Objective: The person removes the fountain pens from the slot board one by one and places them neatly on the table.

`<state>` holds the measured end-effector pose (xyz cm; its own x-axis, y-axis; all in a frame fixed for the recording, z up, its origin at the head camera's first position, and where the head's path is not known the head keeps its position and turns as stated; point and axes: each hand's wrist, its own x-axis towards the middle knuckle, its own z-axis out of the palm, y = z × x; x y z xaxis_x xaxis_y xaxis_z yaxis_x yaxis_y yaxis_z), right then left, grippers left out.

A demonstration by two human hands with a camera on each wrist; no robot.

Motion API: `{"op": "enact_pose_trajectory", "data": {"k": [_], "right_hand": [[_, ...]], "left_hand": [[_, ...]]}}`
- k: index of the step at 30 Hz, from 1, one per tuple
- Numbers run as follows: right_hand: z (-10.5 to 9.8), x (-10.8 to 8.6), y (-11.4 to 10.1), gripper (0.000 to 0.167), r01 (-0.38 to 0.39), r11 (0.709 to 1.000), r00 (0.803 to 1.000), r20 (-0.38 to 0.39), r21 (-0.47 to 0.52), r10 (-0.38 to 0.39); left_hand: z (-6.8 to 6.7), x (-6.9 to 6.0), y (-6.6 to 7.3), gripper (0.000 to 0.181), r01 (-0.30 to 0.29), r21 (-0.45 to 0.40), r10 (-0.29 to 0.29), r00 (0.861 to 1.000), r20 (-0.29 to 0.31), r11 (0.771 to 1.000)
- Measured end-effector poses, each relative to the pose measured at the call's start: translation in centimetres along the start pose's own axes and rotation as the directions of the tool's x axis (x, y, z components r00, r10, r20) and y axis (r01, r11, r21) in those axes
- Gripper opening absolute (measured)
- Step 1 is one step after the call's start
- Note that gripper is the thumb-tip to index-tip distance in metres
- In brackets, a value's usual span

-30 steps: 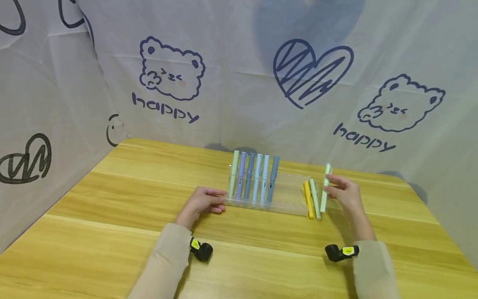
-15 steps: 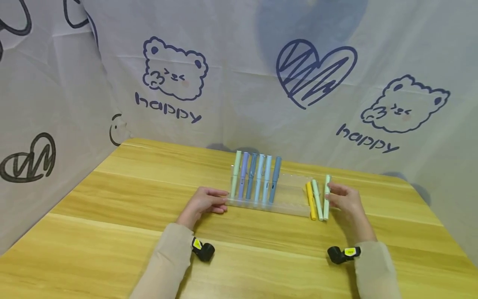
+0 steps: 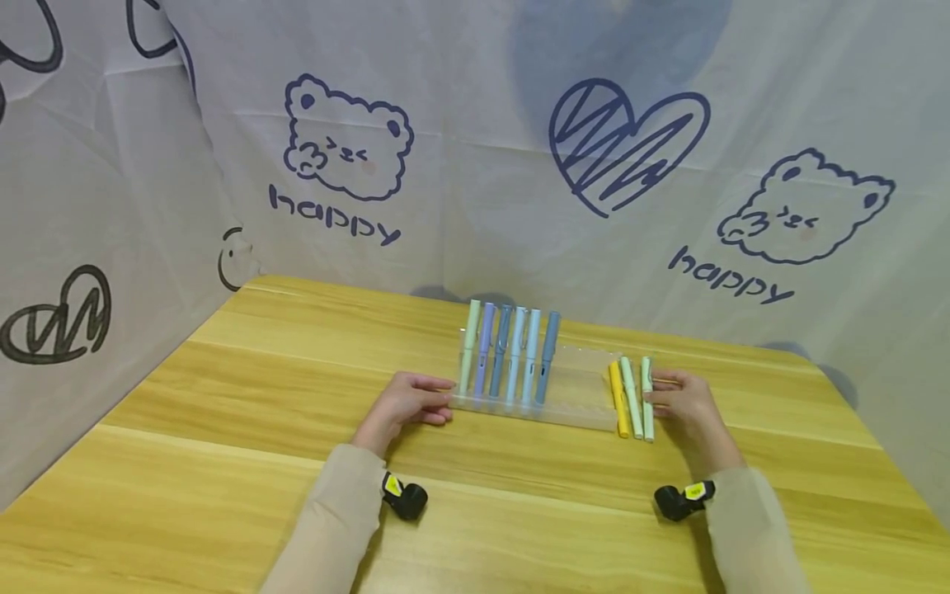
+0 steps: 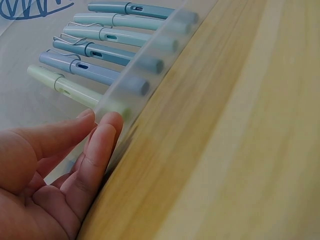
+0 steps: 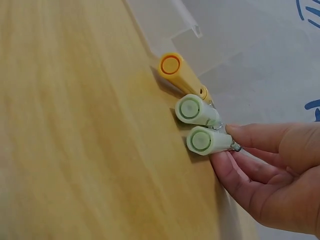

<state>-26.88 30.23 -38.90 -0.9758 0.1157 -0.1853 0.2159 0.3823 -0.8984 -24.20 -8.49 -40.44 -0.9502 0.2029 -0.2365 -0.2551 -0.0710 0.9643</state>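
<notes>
A clear plastic pen stand (image 3: 575, 412) holds a row of several pens, from a pale green pen (image 3: 469, 346) and a purple pen (image 3: 485, 346) to a dark blue pen (image 3: 547, 356). My left hand (image 3: 404, 404) pinches the stand's left end between thumb and fingers, beside the pale green pen (image 4: 65, 85). Over on the right, my right hand (image 3: 686, 400) pinches a mint green pen (image 3: 647, 400), low at the table. Left of it lie another light green pen (image 3: 631, 396) and a yellow pen (image 3: 618, 400), near the stand's right end.
The wooden table (image 3: 475, 503) carries everything. Behind it hangs a white cloth (image 3: 482, 165) printed with bears and a heart. Each wrist wears a small black camera, such as the right one (image 3: 671, 503).
My right hand has lowered the mint green pen toward the table, alongside the other light green pen. The left hand keeps its place at the stand.
</notes>
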Motion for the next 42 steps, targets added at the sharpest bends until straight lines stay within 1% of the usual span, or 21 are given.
{"op": "enact_pose_trajectory", "data": {"k": [6,11,19,25,38,42], "right_hand": [[0.25,0.11,-0.01,0.043,0.028,0.997,0.999,-0.034,-0.067,-0.031],[0.43,0.09,-0.17,0.039,0.026,0.997,0.998,-0.050,-0.067,-0.030],[0.60,0.11,-0.53,0.041,-0.017,0.996,0.998,-0.056,-0.082,0.013],[0.54,0.24,-0.54,0.041,-0.042,0.995,0.998,-0.052,-0.091,0.037],[0.45,-0.10,-0.54,0.042,-0.030,0.996,0.998,-0.056,-0.080,0.026],[0.32,-0.09,-0.63,0.043,-0.035,0.994,0.997,-0.074,-0.108,0.027]], "left_hand": [[0.02,0.02,-0.01,0.031,-0.003,-0.004,0.003,1.000,0.004,1.000],[-0.01,0.09,-0.01,0.031,0.003,-0.001,-0.003,1.000,0.004,1.000],[-0.10,0.25,-0.18,0.031,-0.012,-0.003,0.012,1.000,0.006,1.000],[-0.09,0.27,-0.20,0.031,-0.009,0.002,0.009,1.000,0.005,1.000],[-0.21,0.33,-0.22,0.031,-0.019,-0.007,0.019,0.999,0.029,1.000],[-0.19,0.33,-0.26,0.031,-0.028,-0.025,0.029,0.999,0.037,0.999]]}}
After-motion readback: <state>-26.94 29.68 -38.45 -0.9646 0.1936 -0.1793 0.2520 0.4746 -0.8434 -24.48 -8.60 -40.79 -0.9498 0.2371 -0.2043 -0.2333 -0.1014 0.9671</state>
